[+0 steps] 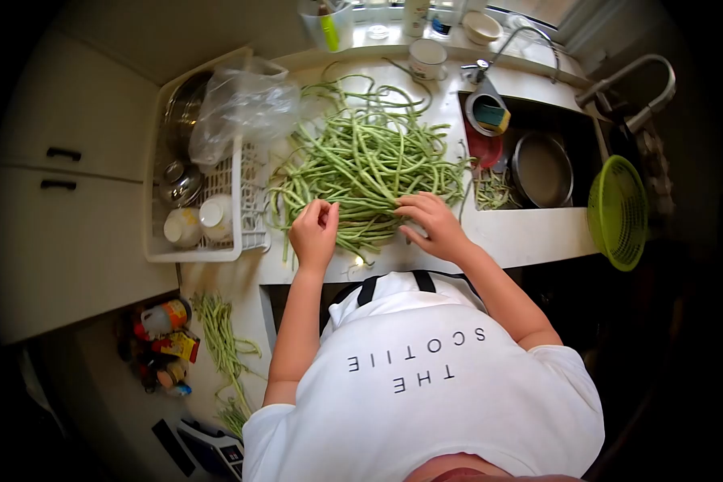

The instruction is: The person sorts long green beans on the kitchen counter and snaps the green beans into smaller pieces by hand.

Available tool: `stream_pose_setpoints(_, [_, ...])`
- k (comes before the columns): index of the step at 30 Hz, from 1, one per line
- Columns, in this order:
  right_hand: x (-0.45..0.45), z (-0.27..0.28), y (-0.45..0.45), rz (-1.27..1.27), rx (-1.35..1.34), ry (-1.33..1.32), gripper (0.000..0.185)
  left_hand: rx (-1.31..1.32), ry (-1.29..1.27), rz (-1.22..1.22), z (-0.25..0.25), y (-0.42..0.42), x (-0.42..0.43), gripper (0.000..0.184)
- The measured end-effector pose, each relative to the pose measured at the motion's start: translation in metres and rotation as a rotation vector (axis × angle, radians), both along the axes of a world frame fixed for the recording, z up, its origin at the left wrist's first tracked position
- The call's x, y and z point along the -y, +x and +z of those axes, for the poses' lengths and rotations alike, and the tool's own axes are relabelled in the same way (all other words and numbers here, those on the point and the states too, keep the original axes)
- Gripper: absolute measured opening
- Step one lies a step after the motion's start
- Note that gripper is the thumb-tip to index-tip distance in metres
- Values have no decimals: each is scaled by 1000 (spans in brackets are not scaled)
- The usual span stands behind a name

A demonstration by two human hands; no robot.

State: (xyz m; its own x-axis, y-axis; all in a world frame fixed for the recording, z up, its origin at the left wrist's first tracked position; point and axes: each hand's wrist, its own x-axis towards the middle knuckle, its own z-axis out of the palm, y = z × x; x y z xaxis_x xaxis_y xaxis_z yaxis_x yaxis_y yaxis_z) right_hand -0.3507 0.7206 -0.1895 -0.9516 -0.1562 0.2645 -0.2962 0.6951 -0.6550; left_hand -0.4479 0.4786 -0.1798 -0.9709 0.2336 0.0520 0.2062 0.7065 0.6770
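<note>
A large tangled pile of long green beans point(369, 153) covers the counter in front of me. My left hand point(315, 231) is at the pile's near left edge, its fingers curled into a pinch. A long bean meets its fingertips, though the grip itself is partly hidden. At the near right edge of the pile, my right hand point(435, 226) has its fingers stretched over the beans and the thumb apart. Its fingertips touch or hover just over the beans; I cannot tell which.
On the left stands a white dish rack point(237, 217) with bowls, under a clear plastic bag point(245, 108). The sink point(570, 120) on the right holds a metal pot point(542, 170) and bean scraps point(492, 191). A green basket point(618, 213) leans beyond it. More beans point(221, 337) lie lower left.
</note>
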Motion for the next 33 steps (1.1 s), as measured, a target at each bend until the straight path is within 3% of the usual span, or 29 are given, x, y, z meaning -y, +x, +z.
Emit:
stream_pose_setpoints(3, [7, 1, 1, 78, 14, -65, 28, -60, 181, -108, 0, 8, -15, 9])
stream_pose_setpoints(5, [16, 5, 0, 55, -30, -156, 24, -278, 135, -267, -1, 11, -22, 18])
stream_pose_setpoints(9, [0, 20, -5, 11, -91, -274, 17, -247, -16, -405, 8, 20, -35, 28])
stream_pose_setpoints(11, [-33, 16, -14, -236, -144, -409, 10, -163, -64, -424, -8, 20, -33, 29])
stream_pose_setpoints(13, [-86, -4, -25, -566, -128, -478, 14, -171, -248, -459, -20, 21, -27, 30])
stream_pose_setpoints(15, [-149, -31, -29, -856, 47, -718, 23, -130, -255, -433, -22, 23, -24, 26])
stream_pose_setpoints(18, [-239, -125, -20, -926, 259, -633, 26, -97, -308, -370, -23, 29, -29, 17])
stream_pose_setpoints(20, [-269, -182, -19, -788, 578, -406, 25, -81, -339, -342, -25, 34, -32, 16])
stream_pose_setpoints(21, [-274, -196, -18, -701, 626, -164, 27, -60, -368, -320, -26, 37, -32, 16])
stream_pose_setpoints(23, [-279, -233, -31, -594, 680, -61, 30, -93, -377, -269, -19, 41, -41, 15])
stream_pose_setpoints(25, [-276, -276, -29, -270, 878, 199, 33, -102, -328, -176, -17, 48, -39, 14])
stream_pose_setpoints(27, [-276, -333, -33, -243, 971, 187, 38, -117, -315, -122, -8, 51, -44, 13])
stream_pose_setpoints(28, [-273, -353, -31, -319, 930, 333, 34, -142, -303, -92, -3, 53, -45, 11])
stream_pose_setpoints(29, [-270, -365, -31, -396, 881, 474, 31, -170, -292, -66, 2, 56, -46, 10])
stream_pose_setpoints(30, [-273, -363, -38, -280, 925, 526, 32, -185, -278, -49, 7, 57, -49, 9])
stream_pose_setpoints(33, [-273, -303, -48, -405, 1031, 411, 34, -221, -214, 14, 10, 60, -51, 10])
